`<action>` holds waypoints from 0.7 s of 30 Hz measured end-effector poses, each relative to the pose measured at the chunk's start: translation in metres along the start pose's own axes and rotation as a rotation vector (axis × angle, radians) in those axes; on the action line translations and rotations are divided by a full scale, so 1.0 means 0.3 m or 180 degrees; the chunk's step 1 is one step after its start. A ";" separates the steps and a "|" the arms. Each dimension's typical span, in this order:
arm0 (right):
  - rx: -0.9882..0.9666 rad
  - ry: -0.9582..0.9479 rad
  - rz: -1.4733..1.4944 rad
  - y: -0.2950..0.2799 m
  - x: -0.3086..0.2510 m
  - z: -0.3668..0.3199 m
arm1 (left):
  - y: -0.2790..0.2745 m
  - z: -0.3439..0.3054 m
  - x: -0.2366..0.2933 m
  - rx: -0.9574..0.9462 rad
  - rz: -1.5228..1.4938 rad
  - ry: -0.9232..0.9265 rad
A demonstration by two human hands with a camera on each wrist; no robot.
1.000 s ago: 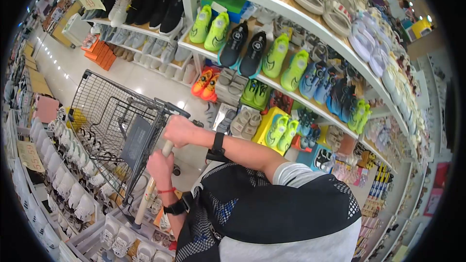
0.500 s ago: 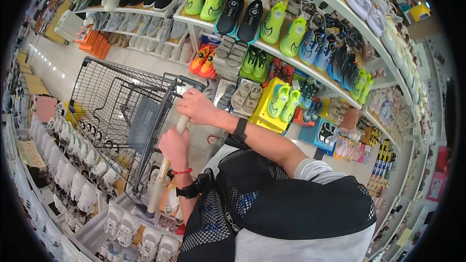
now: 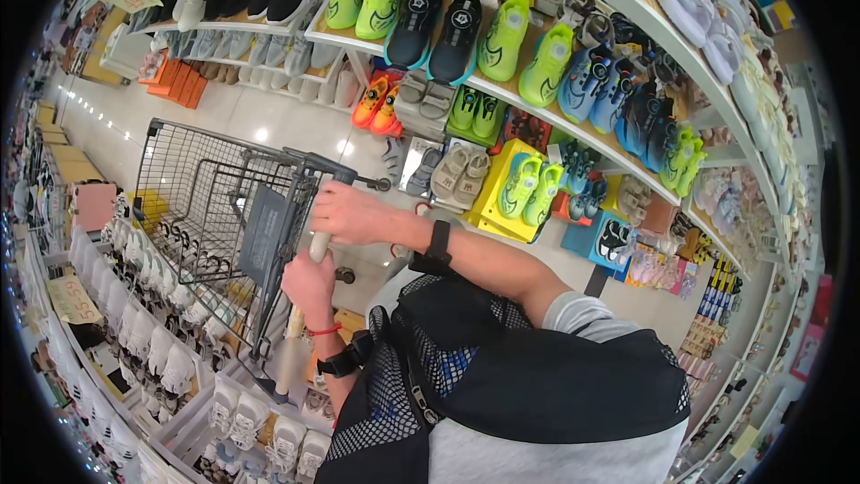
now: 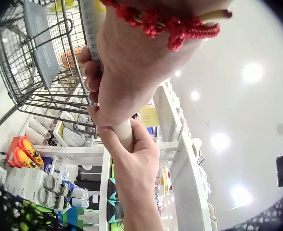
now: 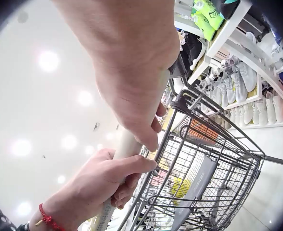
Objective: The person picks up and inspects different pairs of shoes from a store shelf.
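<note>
Both hands grip the pale handle [image 3: 290, 360] of a wire shopping cart [image 3: 193, 206]. My left hand [image 3: 309, 287], with a red braided bracelet [image 3: 324, 330] at its wrist, curls round the middle of the bar. Just beyond it, my right hand [image 3: 348, 213] wraps the bar near the end by the shelves. In the left wrist view the fingers [image 4: 91, 72] bend round the handle, and printed letters show on the bar. A grey panel [image 5: 197, 190] is fixed inside the cart in the right wrist view. Something yellow [image 5: 181, 187] shows through the wire mesh.
White shelves [image 3: 358, 40] of sports shoes and sandals run along the right. Rows of white shoes [image 3: 134, 332] fill racks to the left, close beside the cart. A yellow shoebox [image 3: 502, 206] stands low by the aisle; orange boxes [image 3: 175, 85] lie farther up the shiny floor [image 3: 228, 108].
Both hands keep their grip on the handle. Across the head view the shelves have slid upward, and the cart's outline has shifted slightly against them.
</note>
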State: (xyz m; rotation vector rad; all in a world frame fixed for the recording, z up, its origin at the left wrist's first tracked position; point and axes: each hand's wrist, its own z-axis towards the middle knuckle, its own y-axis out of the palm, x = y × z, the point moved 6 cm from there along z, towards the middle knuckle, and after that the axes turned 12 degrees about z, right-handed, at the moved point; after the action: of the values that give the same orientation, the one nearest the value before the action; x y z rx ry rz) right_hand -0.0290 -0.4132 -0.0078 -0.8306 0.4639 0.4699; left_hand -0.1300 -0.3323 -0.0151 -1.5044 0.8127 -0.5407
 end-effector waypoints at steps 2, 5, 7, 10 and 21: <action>-0.0070 -0.0020 0.0280 -0.022 0.017 0.008 | 0.000 0.023 -0.004 0.0076 0.0078 -0.0062; -0.0108 -0.0051 0.0787 -0.042 0.039 0.019 | -0.017 0.058 0.000 0.0131 -0.0014 -0.0117; -0.0065 0.0000 0.1095 -0.042 0.048 0.033 | -0.026 0.073 -0.011 0.0188 -0.0074 -0.0203; 0.0027 0.0115 0.1983 -0.068 0.063 0.040 | -0.023 0.104 -0.034 0.0302 -0.0164 -0.0121; 0.0902 0.3732 0.3688 0.081 0.561 -0.358 | -0.051 0.286 -0.107 0.0361 -0.0062 -0.0231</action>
State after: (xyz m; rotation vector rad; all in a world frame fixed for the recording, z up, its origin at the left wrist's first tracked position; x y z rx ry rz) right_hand 0.0703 -0.4474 -0.1794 -0.4048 2.0989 0.9112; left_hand -0.0834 -0.2524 -0.0052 -1.4207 0.7004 -0.5348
